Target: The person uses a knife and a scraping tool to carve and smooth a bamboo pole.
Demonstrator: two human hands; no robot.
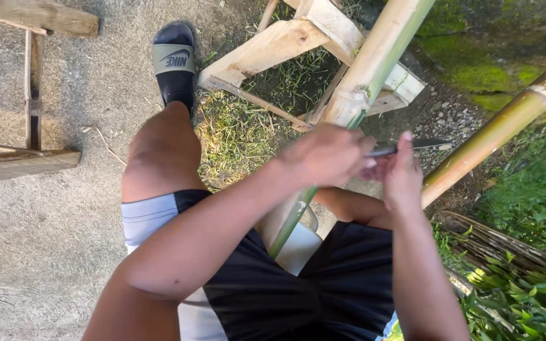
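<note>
Outdoors, looking straight down over a seated person's lap, black shorts with a pale panel filling the six o'clock edge. Dead centre, the left hand (pixel 326 155) is curled over the handle end of a knife (pixel 412 146), fingers closed around it, though motion blur softens the grip. Just at its three o'clock side, the right hand (pixel 402 177) stands with fingers straight and close together, pressed flat beside the dark blade, which pokes out toward three o'clock; whether the fingers actually pinch the blade I cannot tell. Both hands sit right over a thick bamboo pole (pixel 374 60) that runs from twelve o'clock down between the knees toward six, pale yellow where the skin is shaved, a green strip along one side. A second bamboo pole (pixel 506 123) slants across at two o'clock, apart from the hands.

The ground: rough grey concrete (pixel 52 208) spreads over the whole nine o'clock half, with a weathered wooden frame (pixel 30 88) at ten o'clock. At eleven o'clock a foot in a black slide sandal (pixel 174 66) rests where concrete meets a grass patch (pixel 235 132). At twelve o'clock, a rack of pale timber offcuts (pixel 266 47) props the centre pole. Mossy ground lies at one o'clock, leafy green plants (pixel 525 290) crowd four o'clock.
</note>
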